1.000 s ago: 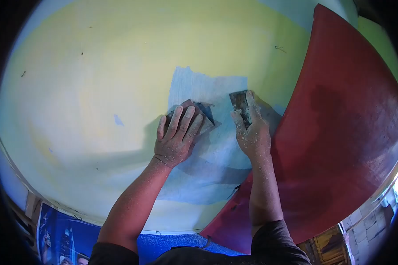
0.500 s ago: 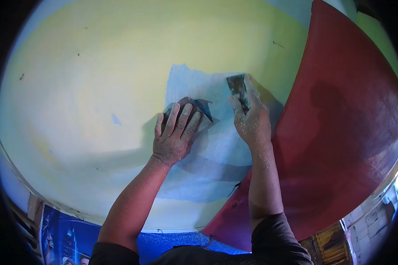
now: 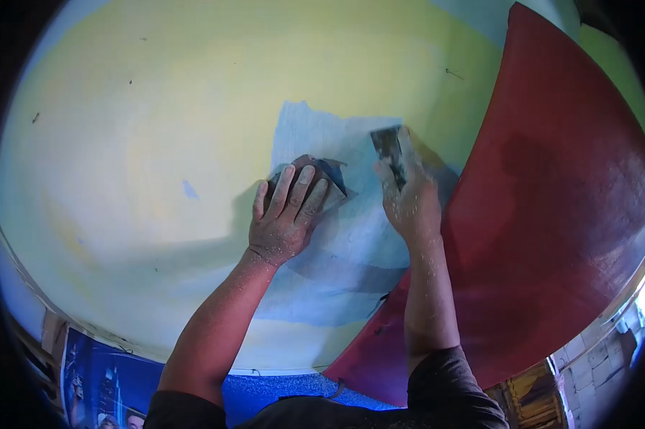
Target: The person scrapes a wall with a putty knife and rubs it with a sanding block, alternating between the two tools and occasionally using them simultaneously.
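Observation:
My left hand (image 3: pixel 283 218) lies over a dark, creased piece of sandpaper (image 3: pixel 334 174), pressing it against the wall. Its four fingers are spread over the sheet, and the thumb is hidden. Pale dust coats both hands and forearms. Further right, my right hand (image 3: pixel 414 200) grips a putty knife (image 3: pixel 388 145), whose dark, smeared rectangular blade points up. The tool's handle is mostly hidden in the fingers. Behind both hands is a pale blue patch (image 3: pixel 301 132) with a ragged upper edge on the yellowish wall (image 3: pixel 158 150).
A large red sheet (image 3: pixel 544 236) hangs along the wall at right, close to my right forearm. Small nails or marks dot the wall. Below are a blue poster (image 3: pixel 115 382), a blue speckled surface (image 3: pixel 279 393) and, lower right, grey blocks (image 3: pixel 594 357).
The right hand and the putty knife have shifted slightly down and right. My left hand stays on the sandpaper at nearly the same spot.

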`<state>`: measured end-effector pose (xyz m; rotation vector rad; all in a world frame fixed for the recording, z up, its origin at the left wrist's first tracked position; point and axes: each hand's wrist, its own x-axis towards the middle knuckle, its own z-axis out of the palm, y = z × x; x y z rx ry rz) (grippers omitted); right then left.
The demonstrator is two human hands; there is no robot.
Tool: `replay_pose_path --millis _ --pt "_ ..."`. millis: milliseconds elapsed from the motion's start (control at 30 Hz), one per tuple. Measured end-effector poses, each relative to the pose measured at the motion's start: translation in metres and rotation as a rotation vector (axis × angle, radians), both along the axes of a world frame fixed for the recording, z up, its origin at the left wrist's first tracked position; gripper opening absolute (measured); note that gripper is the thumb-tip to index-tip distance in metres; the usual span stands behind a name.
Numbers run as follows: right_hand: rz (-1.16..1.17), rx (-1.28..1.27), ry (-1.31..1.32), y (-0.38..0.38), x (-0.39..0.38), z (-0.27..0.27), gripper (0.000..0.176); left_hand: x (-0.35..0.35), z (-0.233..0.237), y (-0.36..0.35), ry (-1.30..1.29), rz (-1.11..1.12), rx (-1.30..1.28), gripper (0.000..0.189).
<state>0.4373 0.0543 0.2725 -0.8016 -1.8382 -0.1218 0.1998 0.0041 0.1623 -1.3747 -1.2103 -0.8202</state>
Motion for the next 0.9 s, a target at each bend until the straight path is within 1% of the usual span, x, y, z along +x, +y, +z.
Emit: replay_pose_path --millis 33,100,233,333,433,533,633,733,833,900 --pt "0.011 -0.037 -0.002 -0.003 0.002 -0.005 0.073 -0.001 0.001 0.0 0.006 0.012 -0.001 0.061" --pt "0.012 0.014 0.001 -0.002 0.006 -0.019 0.073 -0.001 -0.001 0.0 0.016 0.033 -0.008 0.06" --pt "0.033 0.118 0.017 0.009 0.005 -0.017 0.074 0.0 0.001 0.0 0.01 0.002 0.017 0.057" --pt "-0.024 -0.042 -0.016 -0.005 0.005 -0.005 0.075 0.0 0.001 -0.001 0.008 0.002 -0.001 0.056" --pt "0.003 0.045 -0.014 0.002 0.009 -0.017 0.075 0.0 0.001 -0.003 0.022 0.035 -0.014 0.057" --pt "0.058 0.033 0.029 0.004 0.007 -0.017 0.075 0.0 0.0 -0.002 0.007 0.011 -0.02 0.057" --pt "0.009 -0.037 0.023 -0.001 0.003 -0.004 0.075 0.0 0.001 -0.001 0.01 0.006 0.004 0.057" --pt "0.002 -0.033 0.008 0.001 0.005 -0.009 0.074 0.0 0.0 0.0 0.007 0.007 0.002 0.057" --pt "0.039 0.069 0.016 0.004 0.007 -0.018 0.073 -0.001 0.001 -0.001 0.017 0.02 -0.002 0.057" --pt "0.034 0.046 0.022 0.005 0.004 -0.012 0.072 -0.001 0.001 -0.001 0.017 0.025 0.008 0.058"
